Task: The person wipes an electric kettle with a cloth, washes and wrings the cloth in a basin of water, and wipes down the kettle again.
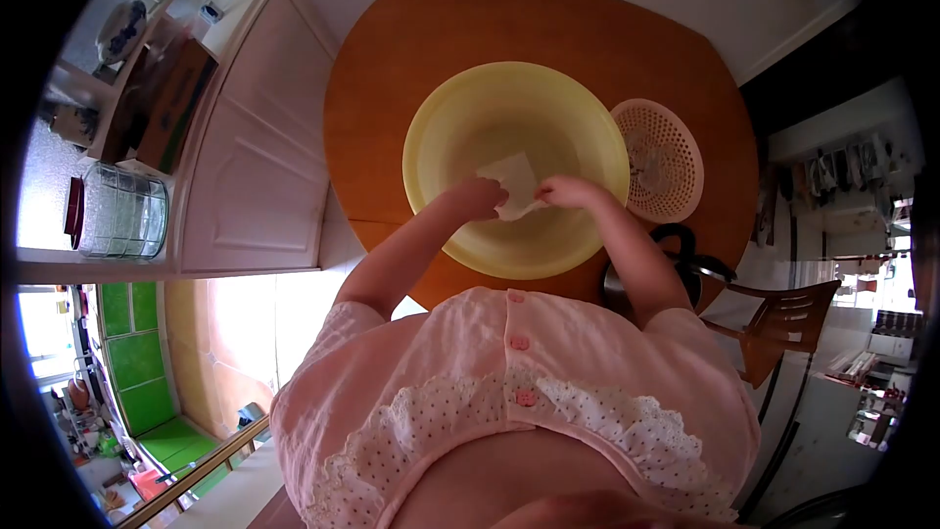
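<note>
A large pale yellow basin (428, 127) stands in front of me. Over its inside, both my hands hold a thin white sheet (516, 176); I cannot tell whether it is cloth or paper. My left hand (480, 198) has its fingers closed on the sheet's left edge. At the right edge, my right hand (563, 191) pinches the lower corner. Whether the basin has water in it is hard to make out.
The basin rests on a brown wooden table (377, 59). Right of it sits a pink perforated basket (690, 157) with something clear inside. A kettle with a black handle (676, 240) is near my right forearm. A wooden chair (788, 323) stands further right, and a white cabinet (259, 157) on the left.
</note>
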The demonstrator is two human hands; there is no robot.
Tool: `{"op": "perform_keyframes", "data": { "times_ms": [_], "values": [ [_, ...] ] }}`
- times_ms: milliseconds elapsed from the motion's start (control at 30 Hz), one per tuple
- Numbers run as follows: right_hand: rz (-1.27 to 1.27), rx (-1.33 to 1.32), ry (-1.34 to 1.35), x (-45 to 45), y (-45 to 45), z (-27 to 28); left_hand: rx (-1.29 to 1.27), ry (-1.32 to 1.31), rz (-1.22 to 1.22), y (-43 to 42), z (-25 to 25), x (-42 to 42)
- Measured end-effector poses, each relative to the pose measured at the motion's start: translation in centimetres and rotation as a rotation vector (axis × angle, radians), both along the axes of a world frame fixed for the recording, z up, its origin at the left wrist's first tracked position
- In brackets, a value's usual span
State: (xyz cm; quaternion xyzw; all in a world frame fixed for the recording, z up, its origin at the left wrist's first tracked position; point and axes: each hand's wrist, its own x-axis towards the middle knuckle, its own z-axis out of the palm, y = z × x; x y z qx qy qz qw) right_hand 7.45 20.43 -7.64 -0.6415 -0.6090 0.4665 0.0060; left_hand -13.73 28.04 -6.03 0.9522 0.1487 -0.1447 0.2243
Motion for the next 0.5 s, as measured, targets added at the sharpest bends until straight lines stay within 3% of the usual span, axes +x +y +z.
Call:
{"op": "perform_keyframes", "data": {
  "times_ms": [100, 200, 267, 400, 500],
  "values": [
    [-0.113, 0.293, -0.024, -1.6, 1.1, -6.5, 0.181, 0.018, 0.148, 0.9, -6.1, 1.9],
    [0.153, 0.278, -0.451, -4.2, 3.6, -8.8, 0.332, 0.206, 0.228, 0.6, -8.8, 4.7],
    [0.116, 0.22, -0.486, -5.1, 2.7, -10.0, 0.229, 0.292, 0.233, 0.2, -10.7, 5.4],
    [0.127, 0.265, -0.49, -5.0, 1.0, -11.7, 0.159, 0.383, 0.253, -0.5, -8.4, 4.0],
    [0.112, 0.334, -0.572, -5.5, 0.6, -11.8, 0.243, 0.199, 0.23, -0.4, -9.1, 3.7]
  ]
}}
